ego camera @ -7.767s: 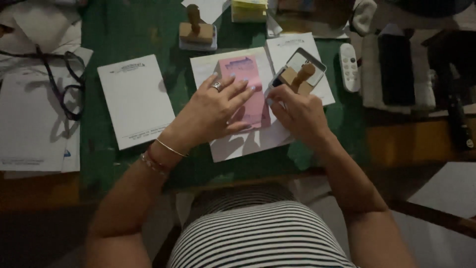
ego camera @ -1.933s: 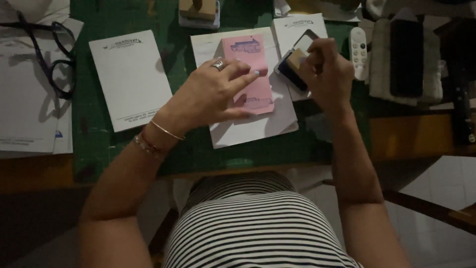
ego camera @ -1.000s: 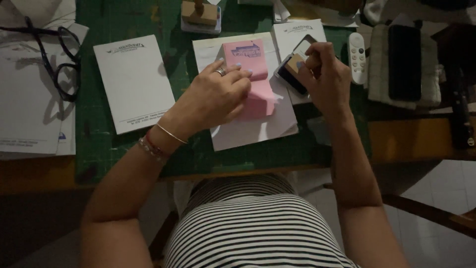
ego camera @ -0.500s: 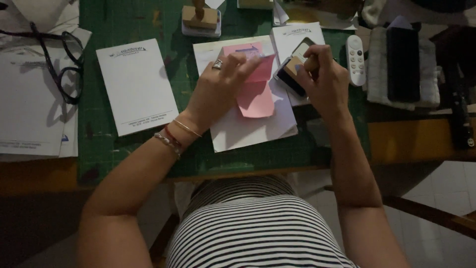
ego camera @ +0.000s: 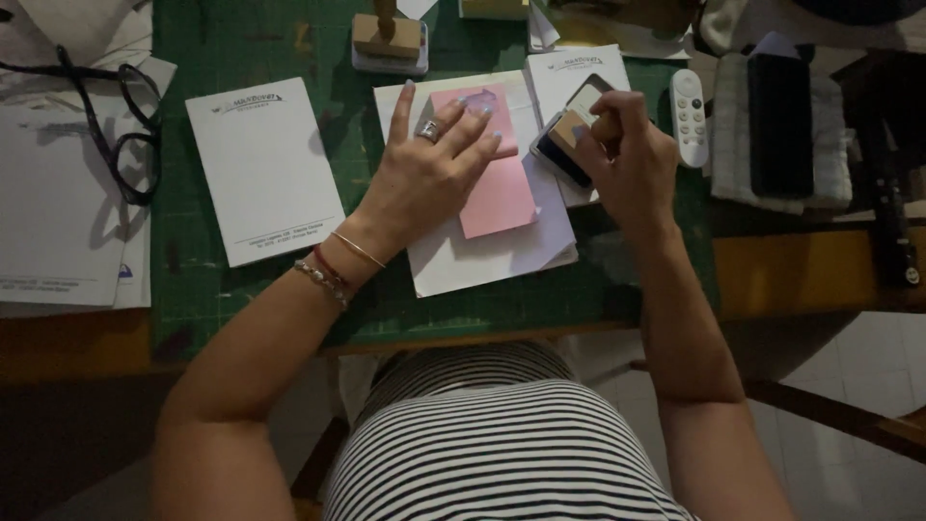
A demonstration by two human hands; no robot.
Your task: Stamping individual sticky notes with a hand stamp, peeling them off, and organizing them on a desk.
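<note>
Pink slip lies on white sheets on the green-matted bench, pinned flat by open left hand; right hand, grip closed on wooden stamp, inking at pad; next likely needs square placement.

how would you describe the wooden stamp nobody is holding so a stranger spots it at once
Start at the green cutting mat and go to its far edge. There, beyond the fingertips of the left hand, a wooden block stamp with an upright handle stands alone. The other stamp is gripped in the right hand.
</note>
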